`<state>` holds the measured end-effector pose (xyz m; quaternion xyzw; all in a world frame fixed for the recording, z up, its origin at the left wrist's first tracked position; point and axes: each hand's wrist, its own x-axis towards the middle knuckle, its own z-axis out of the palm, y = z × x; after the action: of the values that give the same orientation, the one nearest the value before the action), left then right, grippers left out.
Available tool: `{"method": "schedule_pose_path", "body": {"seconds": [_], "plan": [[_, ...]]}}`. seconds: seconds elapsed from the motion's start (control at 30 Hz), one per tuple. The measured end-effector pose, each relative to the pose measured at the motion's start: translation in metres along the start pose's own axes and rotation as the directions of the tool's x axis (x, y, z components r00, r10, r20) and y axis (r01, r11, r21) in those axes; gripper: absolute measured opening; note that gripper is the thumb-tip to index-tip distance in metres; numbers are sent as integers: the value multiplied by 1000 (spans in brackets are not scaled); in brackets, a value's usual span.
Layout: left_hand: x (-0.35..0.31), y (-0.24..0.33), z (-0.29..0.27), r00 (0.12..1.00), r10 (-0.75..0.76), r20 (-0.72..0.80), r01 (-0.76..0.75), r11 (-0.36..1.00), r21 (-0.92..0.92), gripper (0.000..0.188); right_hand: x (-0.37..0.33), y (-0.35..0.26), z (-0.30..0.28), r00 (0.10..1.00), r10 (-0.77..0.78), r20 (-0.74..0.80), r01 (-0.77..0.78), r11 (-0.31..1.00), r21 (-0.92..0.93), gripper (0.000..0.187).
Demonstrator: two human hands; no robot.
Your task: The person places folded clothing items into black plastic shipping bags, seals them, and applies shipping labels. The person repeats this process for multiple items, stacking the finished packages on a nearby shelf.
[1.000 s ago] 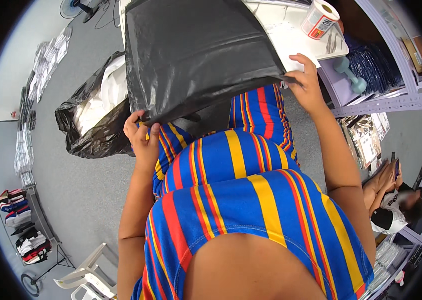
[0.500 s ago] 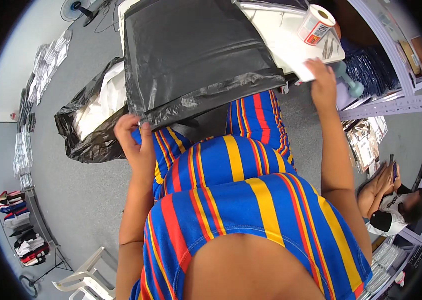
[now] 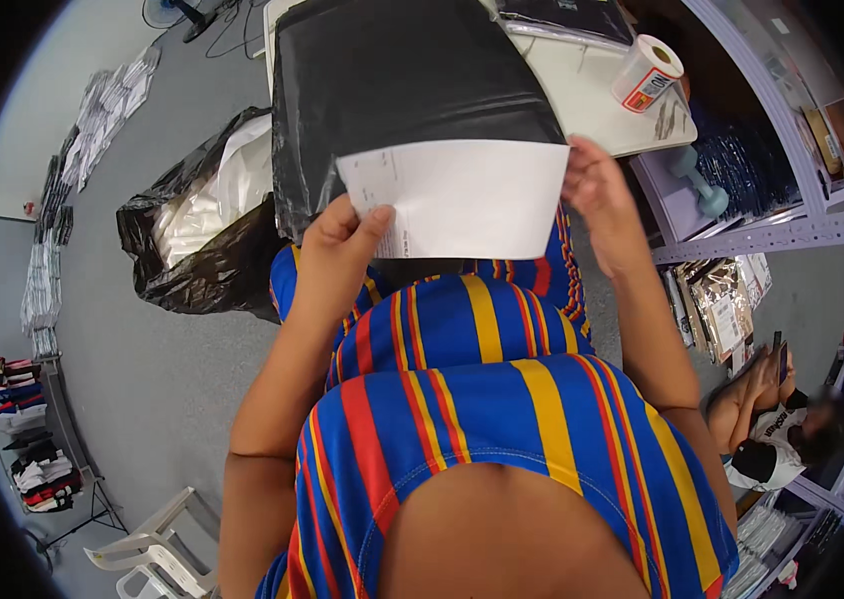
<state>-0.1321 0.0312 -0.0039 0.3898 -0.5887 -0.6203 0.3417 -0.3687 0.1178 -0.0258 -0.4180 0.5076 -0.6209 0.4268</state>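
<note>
A white paper sheet (image 3: 482, 195) with faint print along its left side is spread above my lap, in front of a large black plastic mailing bag (image 3: 412, 75). My left hand (image 3: 342, 240) pinches the sheet's left end between thumb and fingers. At its upper right corner, my right hand (image 3: 597, 195) has curled fingers against the edge. The black bag lies on a white table (image 3: 582, 90), and the sheet hides its near edge.
A roll of labels (image 3: 650, 75) stands on the table's right side near packed dark garments (image 3: 567, 20). Left of the table sits an open black bag (image 3: 207, 265) of white plastic. A teal dumbbell (image 3: 699, 180) rests on a shelf at right. Another person (image 3: 772, 429) sits lower right.
The white sheet has come from the table's right side to in front of me. My left hand has left the black bag's corner and taken the sheet's left end; my right hand moved left.
</note>
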Motion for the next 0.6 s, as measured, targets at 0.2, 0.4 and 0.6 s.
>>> {"method": "schedule_pose_path", "body": {"seconds": [0.2, 0.4, 0.6], "plan": [[-25, -18, -22, 996, 5, -84, -1, 999, 50, 26, 7, -4, 43, 963, 250, 98, -242, 967, -83, 30], [-43, -25, -46, 986, -102, -131, 70, 972, -226, 35, 12, -2, 63, 933, 327, 153, -283, 925, -253, 25], [-77, -51, -133, 807, -156, -569, 19, 971, -240, 28, 22, -7, 6, 934, 355, -52, -319, 755, -573, 24]]}}
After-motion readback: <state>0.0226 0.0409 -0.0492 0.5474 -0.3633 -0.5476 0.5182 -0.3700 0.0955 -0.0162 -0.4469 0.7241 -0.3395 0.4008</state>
